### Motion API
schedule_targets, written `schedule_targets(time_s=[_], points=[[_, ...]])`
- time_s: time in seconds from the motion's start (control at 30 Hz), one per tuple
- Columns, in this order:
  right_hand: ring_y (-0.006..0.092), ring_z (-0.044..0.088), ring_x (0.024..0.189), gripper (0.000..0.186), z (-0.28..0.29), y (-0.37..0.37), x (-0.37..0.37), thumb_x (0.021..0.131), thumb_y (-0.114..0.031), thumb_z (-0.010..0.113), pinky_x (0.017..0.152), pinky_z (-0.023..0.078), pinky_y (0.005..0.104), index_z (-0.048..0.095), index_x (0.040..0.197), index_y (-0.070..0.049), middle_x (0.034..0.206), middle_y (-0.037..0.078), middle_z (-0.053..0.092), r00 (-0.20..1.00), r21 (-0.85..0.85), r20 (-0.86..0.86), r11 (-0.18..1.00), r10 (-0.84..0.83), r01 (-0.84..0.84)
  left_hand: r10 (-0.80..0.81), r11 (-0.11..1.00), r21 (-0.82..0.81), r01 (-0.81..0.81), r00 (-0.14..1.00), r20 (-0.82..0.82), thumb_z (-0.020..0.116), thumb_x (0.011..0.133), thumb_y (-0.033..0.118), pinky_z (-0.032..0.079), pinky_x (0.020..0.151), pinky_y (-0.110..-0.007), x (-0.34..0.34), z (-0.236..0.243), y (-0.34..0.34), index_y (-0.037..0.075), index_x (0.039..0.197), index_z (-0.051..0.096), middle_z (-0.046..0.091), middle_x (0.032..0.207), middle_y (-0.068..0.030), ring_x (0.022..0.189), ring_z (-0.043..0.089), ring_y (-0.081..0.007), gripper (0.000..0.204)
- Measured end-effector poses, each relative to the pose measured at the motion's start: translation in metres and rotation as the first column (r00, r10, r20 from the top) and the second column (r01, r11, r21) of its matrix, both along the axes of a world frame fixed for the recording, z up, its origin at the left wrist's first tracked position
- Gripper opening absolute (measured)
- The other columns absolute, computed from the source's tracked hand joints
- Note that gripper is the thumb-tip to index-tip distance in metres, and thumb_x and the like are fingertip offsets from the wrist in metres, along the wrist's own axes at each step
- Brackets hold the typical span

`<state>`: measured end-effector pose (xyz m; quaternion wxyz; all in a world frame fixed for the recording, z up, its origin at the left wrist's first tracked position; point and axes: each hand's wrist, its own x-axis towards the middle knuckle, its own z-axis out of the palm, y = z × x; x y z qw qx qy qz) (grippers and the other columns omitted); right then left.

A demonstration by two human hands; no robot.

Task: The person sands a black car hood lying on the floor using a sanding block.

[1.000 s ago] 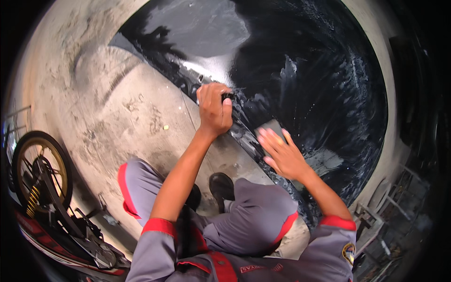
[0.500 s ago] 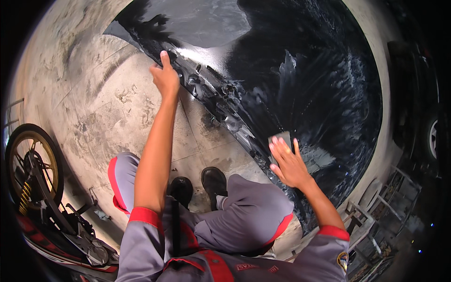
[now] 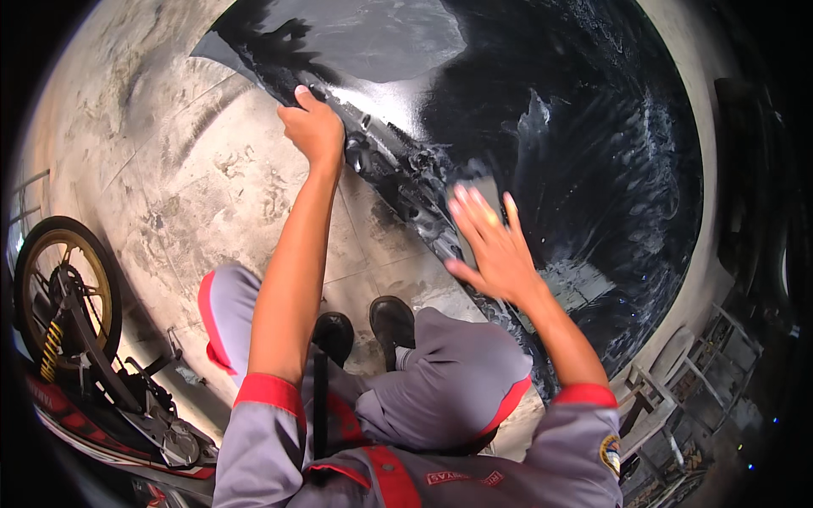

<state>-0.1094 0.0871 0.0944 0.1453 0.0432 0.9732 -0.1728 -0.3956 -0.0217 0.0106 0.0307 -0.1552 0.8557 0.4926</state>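
A large black panel [image 3: 584, 161] has a wet, streaked surface, a duller grey patch at its upper part and a long edge running diagonally. My left hand [image 3: 315, 129] grips that edge toward the upper left, fingers curled over it and partly hidden. Lower and to the right, my right hand [image 3: 495, 245] lies flat with fingers spread on a grey sheet or pad [image 3: 478, 188], pressed on the panel beside the edge. The pad is partly hidden under my fingers and slightly blurred.
Stained concrete floor [image 3: 195, 186] shows left of the panel, under my shoes [image 3: 389, 326]. A motorbike [image 3: 68, 296] with a gold-rimmed wheel stands at lower left. A metal frame or rack [image 3: 694, 377] is at lower right. A dark vehicle [image 3: 754, 212] is at the far right.
My left hand has moved up and left along the panel's edge. My right hand, with the pad, shifted down and right, then back up and left.
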Motion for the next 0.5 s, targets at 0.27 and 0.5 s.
schedule_targets(time_s=[0.27, 0.5], points=[[0.0269, 0.026, 0.151, 0.068, -0.001, 0.007, 0.082, 0.096, -0.035, 0.056, 0.121, 0.014, 0.0584, 0.035, 0.155, -0.008, 0.163, 0.009, 0.03, 0.973, 0.066, 0.225, 0.995, 0.058, -0.075, 0.02, 1.0, 0.016, -0.02, 1.0, 0.003, 0.042, 0.105, 0.04, 0.046, 0.09, -0.053, -0.002, -0.009, -0.018, -0.013, 0.109, 0.051, 0.062, 0.104, -0.0373, 0.1, 0.062, -0.0497, 0.054], [0.0338, 0.024, 0.152, 0.063, -0.002, 0.0, 0.02, 0.095, -0.022, 0.05, 0.122, 0.01, 0.058, 0.036, 0.15, 0.005, 0.16, 0.02, 0.032, 1.0, 0.107, 0.022, 0.994, 0.023, -0.025, -0.045, 0.991, 0.131, 0.04, 0.998, 0.032, 0.043, 0.105, 0.041, 0.043, 0.099, -0.054, 0.008, -0.007, 0.027, -0.014, 0.134, 0.04, 0.056, 0.119, -0.0424, 0.114, 0.054, -0.0562, 0.063]])
